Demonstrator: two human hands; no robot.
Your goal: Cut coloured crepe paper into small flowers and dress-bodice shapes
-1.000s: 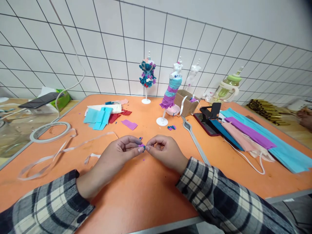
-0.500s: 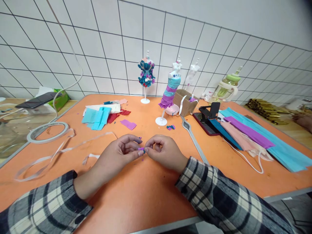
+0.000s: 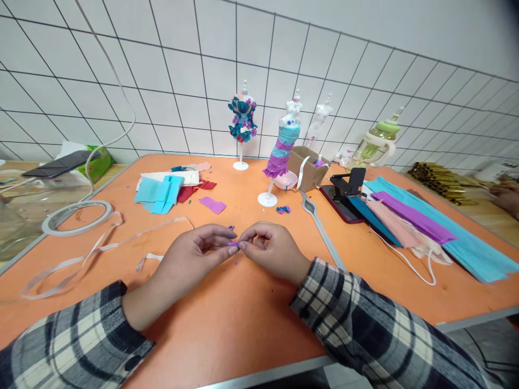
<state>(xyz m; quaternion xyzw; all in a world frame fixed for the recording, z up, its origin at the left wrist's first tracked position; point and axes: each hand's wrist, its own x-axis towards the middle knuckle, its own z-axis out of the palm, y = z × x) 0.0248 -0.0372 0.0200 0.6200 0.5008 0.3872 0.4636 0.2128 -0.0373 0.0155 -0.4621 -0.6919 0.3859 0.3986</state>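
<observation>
Between my two hands is a small purple and teal piece of crepe paper (image 3: pixel 232 244). My left hand (image 3: pixel 198 249) pinches it between thumb and fingers. From the other side, my right hand (image 3: pixel 272 249) presses thumb and forefinger together at its end. Just beyond my fingertips lies a tiny dark scrap (image 3: pixel 231 227). A purple paper strip (image 3: pixel 212 205) and a small purple-teal paper cluster (image 3: pixel 283 209) rest farther back. Behind them stands a mini mannequin (image 3: pixel 283 146) wrapped in blue and purple paper, beside another mannequin (image 3: pixel 242 119) covered in teal and purple bits.
On the left are a roll of white tape (image 3: pixel 77 218), a curling ribbon (image 3: pixel 77 270) and folded blue paper (image 3: pixel 160 193). To the right lie tweezers (image 3: pixel 324 232), a phone (image 3: pixel 341 204) and long paper sheets (image 3: pixel 413 210). A cardboard box (image 3: pixel 310 170) and a bottle (image 3: pixel 377 143) stand behind.
My left fingers have closed a little more around the paper piece, and my fingertips have shifted slightly. The whole view has moved by a small amount.
</observation>
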